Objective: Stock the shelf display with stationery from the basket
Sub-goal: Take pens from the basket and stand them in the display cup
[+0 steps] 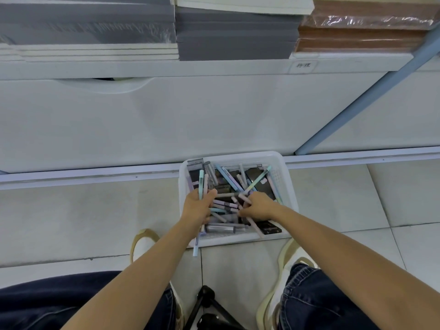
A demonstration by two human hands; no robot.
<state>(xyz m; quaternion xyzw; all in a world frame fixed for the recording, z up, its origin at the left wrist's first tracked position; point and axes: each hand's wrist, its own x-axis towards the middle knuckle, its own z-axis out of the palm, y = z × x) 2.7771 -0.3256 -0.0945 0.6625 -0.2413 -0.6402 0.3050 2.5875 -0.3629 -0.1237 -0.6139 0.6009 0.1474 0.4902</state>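
At floor level, left of centre, a bundle of pens [201,184] is gripped in the curled fingers of the left hand [197,208]; a teal one stands up above the fist and another pokes out below, past the near rim. Just beside it, the white basket [233,154] is set on the tiled floor [71,222] against the foot of the shelf [166,67], filled with loose pastel pens [225,176] and dark flat packs [270,226]. Further right, the right hand [258,207] is lowered into the heap, fingers curled among the pens; whether one is held cannot be told. Grey paper stacks [235,32] and brown paper stacks [362,36] are laid on the shelf above.
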